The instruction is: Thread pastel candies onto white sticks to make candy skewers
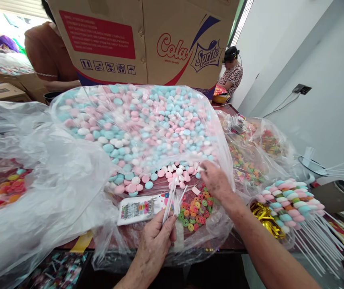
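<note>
My left hand (156, 240) is closed around several thin white lollipop sticks (170, 198), which point up and away from me. Farther forward, my right hand (216, 180) has its fingers bent together at the right front edge of a heap of pink, blue and white candies (160, 120). What those fingertips pinch, if anything, is too small to make out. Small gummy rings (196, 212) in red, orange, yellow and green lie between the hands. Left of the sticks, a white printed packet (143, 208) lies flat. Clear plastic sheeting covers much of the candy heap.
A large cardboard box (148, 44) stands behind the candies. On the right are finished candy skewers (292, 202), gold ties (267, 218) and bags of gummies (247, 160). Crumpled plastic (39, 224) spreads at left. Two other people (50, 52) are farther back.
</note>
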Available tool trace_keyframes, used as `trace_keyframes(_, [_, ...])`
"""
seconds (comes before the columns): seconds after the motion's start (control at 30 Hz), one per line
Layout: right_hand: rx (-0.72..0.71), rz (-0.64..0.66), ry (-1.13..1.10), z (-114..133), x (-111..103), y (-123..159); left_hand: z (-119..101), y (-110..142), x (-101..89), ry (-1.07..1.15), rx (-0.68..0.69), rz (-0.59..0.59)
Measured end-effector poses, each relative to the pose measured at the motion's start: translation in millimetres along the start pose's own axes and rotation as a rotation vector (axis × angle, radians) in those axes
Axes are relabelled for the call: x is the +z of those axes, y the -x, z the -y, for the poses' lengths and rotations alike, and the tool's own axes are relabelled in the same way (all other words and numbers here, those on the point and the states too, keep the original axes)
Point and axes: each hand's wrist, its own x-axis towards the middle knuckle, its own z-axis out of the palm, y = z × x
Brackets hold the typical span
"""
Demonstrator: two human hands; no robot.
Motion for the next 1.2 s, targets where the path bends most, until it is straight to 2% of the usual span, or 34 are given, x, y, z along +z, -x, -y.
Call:
trace_keyframes(0.1, [0.050,-0.087,-0.005,-20,-14,-5,0,1,-1.2,-0.027,0.003,0.014])
trace_keyframes(0.2, [0.026,-0.047,-0.024,-28,-16,-4,-3,1,0.1,-0.010,-0.007,0.004])
trace_keyframes(0.33, [-0.005,-0.001,-0.030,-25,-10,-1,-6,2,2.7,0.030,-0.009,-0.003])
trace_keyframes(0.53, [0.071,-0.039,0.080,-16,-9,-1,1,1,-0.1,0.001,0.017,-0.006])
trace_keyframes(0.87, [0.059,0.109,0.104,-23,3,2,4,2,0.3,-0.028,0.036,-0.014])
trace_keyframes(1.1, [0.113,0.038,0.047,-25,-2,4,5,1,-1.7,-0.038,0.034,0.003])
trace_keyframes(1.2, [0.029,0.005,-0.001,-25,1,7,3,2,-1.2,-0.046,0.033,0.002])
